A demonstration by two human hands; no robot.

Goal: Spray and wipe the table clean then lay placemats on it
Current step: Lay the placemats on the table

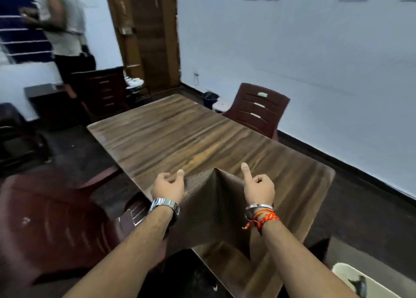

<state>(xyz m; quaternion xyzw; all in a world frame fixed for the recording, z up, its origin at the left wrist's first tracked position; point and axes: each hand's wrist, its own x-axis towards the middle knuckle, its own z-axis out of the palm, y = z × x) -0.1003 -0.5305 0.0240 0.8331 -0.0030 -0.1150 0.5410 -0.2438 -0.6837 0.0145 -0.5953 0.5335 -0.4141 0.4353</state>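
Now your left hand point(167, 185) and right hand point(258, 186) hold one placemat point(213, 205), fingers curled on its upper corners, above the tabletop's point(180, 140) near edge.

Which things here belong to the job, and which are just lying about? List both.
Job: placemat, held up by the left hand and right hand; wooden table beneath.
Lying about: far maroon chair; near chair at left; bin; drawer unit; person standing at the back.
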